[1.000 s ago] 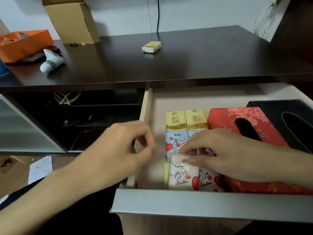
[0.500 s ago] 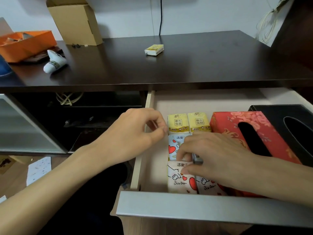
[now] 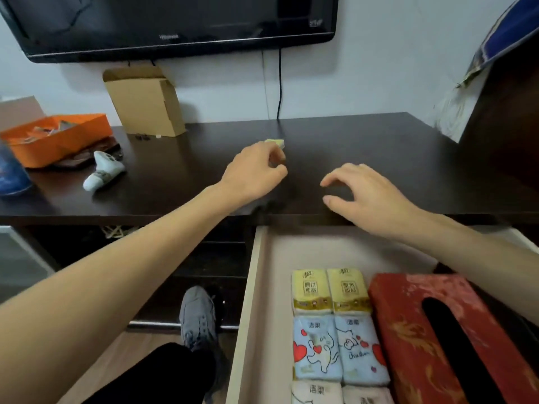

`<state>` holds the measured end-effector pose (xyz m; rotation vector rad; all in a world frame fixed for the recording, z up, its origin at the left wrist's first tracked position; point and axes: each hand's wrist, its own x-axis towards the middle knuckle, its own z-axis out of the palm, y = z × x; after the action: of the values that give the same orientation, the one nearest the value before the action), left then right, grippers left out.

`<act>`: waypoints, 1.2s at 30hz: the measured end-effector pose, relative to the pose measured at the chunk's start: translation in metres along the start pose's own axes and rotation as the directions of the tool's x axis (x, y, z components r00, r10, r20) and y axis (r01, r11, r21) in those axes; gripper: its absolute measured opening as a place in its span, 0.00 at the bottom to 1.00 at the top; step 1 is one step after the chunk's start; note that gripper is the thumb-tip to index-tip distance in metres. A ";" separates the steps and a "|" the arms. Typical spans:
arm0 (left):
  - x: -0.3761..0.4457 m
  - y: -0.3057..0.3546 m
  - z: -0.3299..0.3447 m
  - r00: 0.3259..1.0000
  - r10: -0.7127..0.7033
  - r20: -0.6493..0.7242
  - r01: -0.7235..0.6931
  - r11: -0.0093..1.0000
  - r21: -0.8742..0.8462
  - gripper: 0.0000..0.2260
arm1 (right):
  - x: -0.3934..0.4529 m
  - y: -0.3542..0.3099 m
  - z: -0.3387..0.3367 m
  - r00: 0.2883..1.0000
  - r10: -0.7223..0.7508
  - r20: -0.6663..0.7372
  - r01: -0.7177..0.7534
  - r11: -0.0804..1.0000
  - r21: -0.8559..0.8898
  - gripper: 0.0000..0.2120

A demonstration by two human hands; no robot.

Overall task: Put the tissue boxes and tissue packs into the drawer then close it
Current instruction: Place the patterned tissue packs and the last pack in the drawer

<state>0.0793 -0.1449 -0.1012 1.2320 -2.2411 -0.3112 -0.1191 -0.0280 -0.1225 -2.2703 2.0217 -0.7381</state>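
The left hand (image 3: pixel 256 170) pinches the last yellow pack (image 3: pixel 276 142), mid-desk (image 3: pixel 379 147) toward its back edge. The right hand (image 3: pixel 367 196) hovers nearby, fingers curled apart, empty. Best to grip the pack's sides firmly, lift cleanly, then lay it in the drawer (image 3: pixel 250 301) by the 2 yellow packs (image 3: pixel 329 290). It looks small, flat, mostly hidden.

Home living room: wall-mounted television (image 3: pixel 175 21), media cabinet (image 3: pixel 335 147)

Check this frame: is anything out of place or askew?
One yellow tissue pack is outside the drawer, on the dark tabletop at the left hand's fingertips. Packs inside the drawer sit in neat rows.
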 end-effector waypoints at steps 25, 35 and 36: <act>-0.022 0.029 0.048 0.922 0.308 0.234 -0.322 0.947 0.019 0.23 | 0.013 0.071 -0.001 0.980 -0.021 0.196 -0.031 0.966 0.257 0.41; -0.092 0.024 0.000 0.965 0.253 0.064 -0.241 0.960 -0.144 0.11 | -0.037 0.017 -0.013 0.986 -0.109 0.126 0.077 0.968 0.237 0.32; -0.101 0.020 -0.003 0.972 0.233 0.032 -0.225 0.960 -0.167 0.10 | -0.046 0.008 -0.008 0.983 -0.132 0.130 0.096 0.964 0.250 0.31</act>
<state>0.1102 -0.0495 -0.1260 0.8795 -2.3235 -0.4298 -0.1318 0.0165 -0.1328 -2.2410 1.6500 -0.7540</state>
